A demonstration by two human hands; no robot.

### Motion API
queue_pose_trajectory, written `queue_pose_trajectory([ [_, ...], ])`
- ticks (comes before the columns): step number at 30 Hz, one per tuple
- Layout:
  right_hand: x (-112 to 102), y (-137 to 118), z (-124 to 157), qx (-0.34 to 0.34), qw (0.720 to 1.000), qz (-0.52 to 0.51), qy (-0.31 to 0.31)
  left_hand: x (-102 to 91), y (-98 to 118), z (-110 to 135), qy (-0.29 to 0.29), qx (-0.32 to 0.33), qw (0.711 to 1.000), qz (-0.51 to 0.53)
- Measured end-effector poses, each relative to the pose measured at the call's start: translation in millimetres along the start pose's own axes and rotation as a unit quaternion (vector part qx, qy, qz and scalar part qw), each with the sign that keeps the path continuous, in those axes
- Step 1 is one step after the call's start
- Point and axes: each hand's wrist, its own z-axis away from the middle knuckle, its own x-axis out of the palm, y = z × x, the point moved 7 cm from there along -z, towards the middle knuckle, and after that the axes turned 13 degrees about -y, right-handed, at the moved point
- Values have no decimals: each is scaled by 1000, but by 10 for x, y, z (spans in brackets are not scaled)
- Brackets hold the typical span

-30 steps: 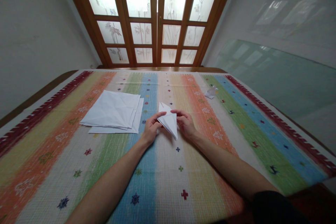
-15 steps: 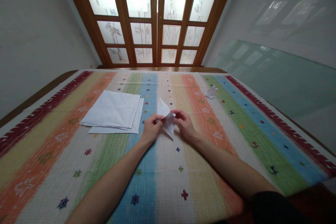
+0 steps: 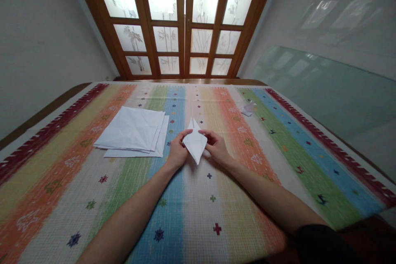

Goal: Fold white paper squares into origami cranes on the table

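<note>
Between my two hands is a piece of folded white paper [image 3: 195, 143], kite-shaped, with a split pair of narrow points at its far end and one point toward me. My left hand [image 3: 179, 146] pinches its left edge, thumb and fingers closed. On the opposite edge, my right hand [image 3: 215, 145] grips the paper with thumb and index finger. The undersides of the paper and some of my fingertips are hidden.
A stack of white paper sheets [image 3: 131, 128] lies left of my hands. A small folded white paper figure [image 3: 248, 108] stands at the right, farther back. Everything rests on a striped, patterned tablecloth [image 3: 241, 214]. Wooden glazed doors [image 3: 185, 49] are beyond the table.
The folded paper, seen spread and twisted before, now lies flat as a kite shape facing up. My hands have stayed at its sides with only slight finger shifts.
</note>
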Motion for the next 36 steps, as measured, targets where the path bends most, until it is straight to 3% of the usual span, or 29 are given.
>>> queue_pose_trajectory([
  [3, 15, -1, 2, 6, 1000, 5, -5, 2, 48, 2, -5, 14, 999, -37],
  [7, 29, -2, 11, 4, 1000, -5, 2, -54, 134, 23, 39, 51, 996, -55],
  [14, 52, 3, 17, 4, 999, -37, 4, -100, -66, 14, 69, -16, 997, 34],
  [19, 30, 6, 8, 19, 999, -36, 5, -149, -41, 25, 100, 0, 995, 22],
  [25, 30, -20, 18, 16, 1000, -15, -11, -211, -33, 40, 142, -28, 989, 13],
  [32, -34, -117, 35, -27, 996, 84, 34, -150, -31, 15, 106, -9, 994, 37],
  [36, 33, -77, 30, -3, 999, 46, 13, -50, 2, 12, 49, -15, 998, 22],
])
